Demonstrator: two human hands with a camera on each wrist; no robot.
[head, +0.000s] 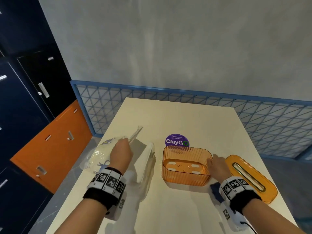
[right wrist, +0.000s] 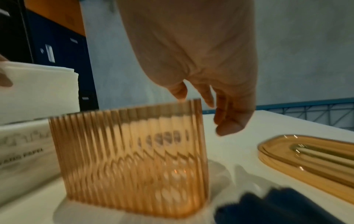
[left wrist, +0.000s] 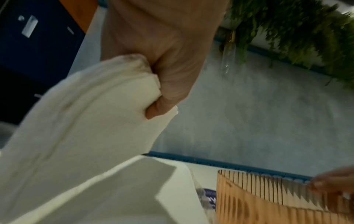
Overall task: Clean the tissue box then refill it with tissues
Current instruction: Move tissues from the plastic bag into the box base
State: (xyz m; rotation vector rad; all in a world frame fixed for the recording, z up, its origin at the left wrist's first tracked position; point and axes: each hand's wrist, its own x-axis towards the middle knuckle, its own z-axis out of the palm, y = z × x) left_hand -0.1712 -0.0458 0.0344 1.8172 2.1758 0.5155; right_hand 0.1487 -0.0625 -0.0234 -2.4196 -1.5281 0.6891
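Gripping the tissues in my left hand, right hand loose on the box; they could snag its rim.

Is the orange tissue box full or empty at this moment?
Empty. The head view looks into the open tissue box and shows its bare bottom; its lid lies beside it, and the left hand holds the tissues outside.

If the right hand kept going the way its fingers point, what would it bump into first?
Most likely the right-end rim of the orange tissue box: the right hand has its fingertips right at it, though actual contact is unclear.
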